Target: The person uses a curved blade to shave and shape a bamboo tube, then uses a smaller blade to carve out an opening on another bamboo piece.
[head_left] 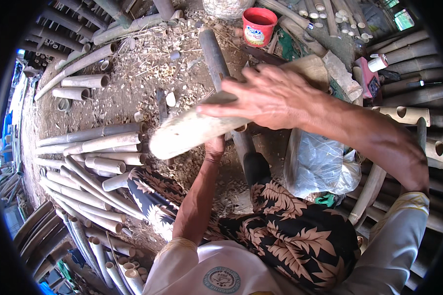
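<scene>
A thick, pale length of bamboo (182,135) with a rounded end is held up at a slant in front of me, its surface slightly blurred. My right hand (273,98) reaches over its right end. The thumb lies along the near face and the forefinger by the far edge; the other fingers are smeared by motion. From below, my left hand (215,145) supports the same length, and most of its fingers are hidden behind it. Beneath my hands a dark bamboo pole (214,56) slopes from the far side toward my knee.
Cut bamboo tubes (103,147) lie piled at the left. A red bucket (258,29) stands at the far side. Right of my legs is a clear plastic bag (320,162); further right, a red box-like object (366,78) sits by bamboo slats (413,59). Shavings (162,69) litter the ground.
</scene>
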A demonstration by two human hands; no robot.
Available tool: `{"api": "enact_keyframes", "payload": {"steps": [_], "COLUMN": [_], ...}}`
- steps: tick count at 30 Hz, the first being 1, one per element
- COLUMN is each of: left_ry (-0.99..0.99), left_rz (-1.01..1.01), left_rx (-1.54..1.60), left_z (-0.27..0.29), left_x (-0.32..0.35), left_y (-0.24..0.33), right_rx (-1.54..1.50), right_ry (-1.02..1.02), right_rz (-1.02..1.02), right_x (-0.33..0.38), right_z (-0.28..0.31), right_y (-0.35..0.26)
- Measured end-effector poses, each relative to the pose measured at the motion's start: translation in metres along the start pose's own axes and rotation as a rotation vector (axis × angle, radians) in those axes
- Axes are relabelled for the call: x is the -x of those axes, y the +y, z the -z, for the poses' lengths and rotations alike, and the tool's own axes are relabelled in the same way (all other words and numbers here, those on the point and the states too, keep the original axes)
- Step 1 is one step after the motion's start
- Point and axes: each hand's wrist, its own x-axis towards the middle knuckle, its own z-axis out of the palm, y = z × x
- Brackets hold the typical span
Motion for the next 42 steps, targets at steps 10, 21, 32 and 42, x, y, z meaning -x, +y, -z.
{"api": "enact_keyframes", "payload": {"steps": [10, 21, 32, 42], "left_ry": [-0.073, 0.019, -0.223, -1.033], "left_rz": [-0.085, -0.173, 0.098, 0.077], "left_rx": [-0.921, -0.665, -0.581, -1.070], "left_z": [-0.032, -0.048, -0.105, -0.167], "left_x": [-0.034, -0.027, -0.082, -0.134], "left_y": [0.001, 0.052, 0.099, 0.074], "right_rx": [0.010, -0.560, -1.329, -1.715], "right_ry": [-0.199, 0.025, 0.620, 0.904], "right_rz": [-0.190, -0.512, -1.142, -1.360], "right_x": [0.020, 0.057, 0.216, 0.258], "right_z": [-0.001, -0.024, -0.110, -0.206], "right_y": [-0.003, -0.017, -0.069, -0.119]}}
